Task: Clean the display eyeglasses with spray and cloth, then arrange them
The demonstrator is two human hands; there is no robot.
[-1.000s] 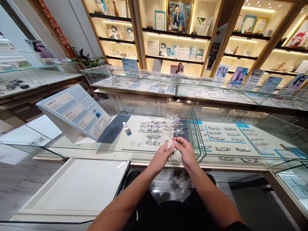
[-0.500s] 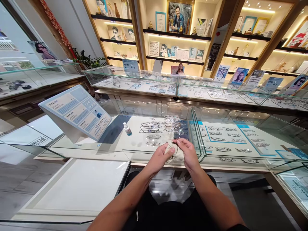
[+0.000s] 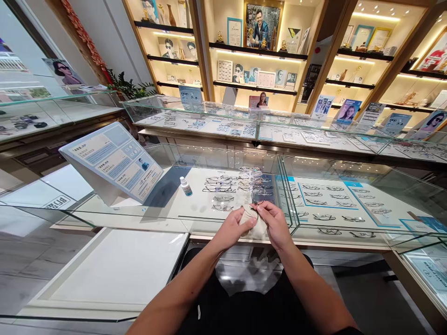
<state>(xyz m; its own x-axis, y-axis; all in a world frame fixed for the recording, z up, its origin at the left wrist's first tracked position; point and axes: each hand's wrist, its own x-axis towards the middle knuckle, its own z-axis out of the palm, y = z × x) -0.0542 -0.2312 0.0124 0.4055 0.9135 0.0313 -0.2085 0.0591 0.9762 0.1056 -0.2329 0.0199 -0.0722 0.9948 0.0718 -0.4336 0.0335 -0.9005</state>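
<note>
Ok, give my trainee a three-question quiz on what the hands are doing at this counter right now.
1. True or false: both hands are on the cloth and the pair of glasses.
2. Multiple choice: where does the small bottle stand? A) on the glass counter top, left of the hands B) in the right hand C) on a wall shelf
3. Fill in: the tilted information sign stands to the ____ of the bottle.

Key:
1. True: the left hand presses the beige cloth, the right hand pinches the glasses against it.
2. A: the bottle stands upright on the glass counter.
3. Left: the sign.
</note>
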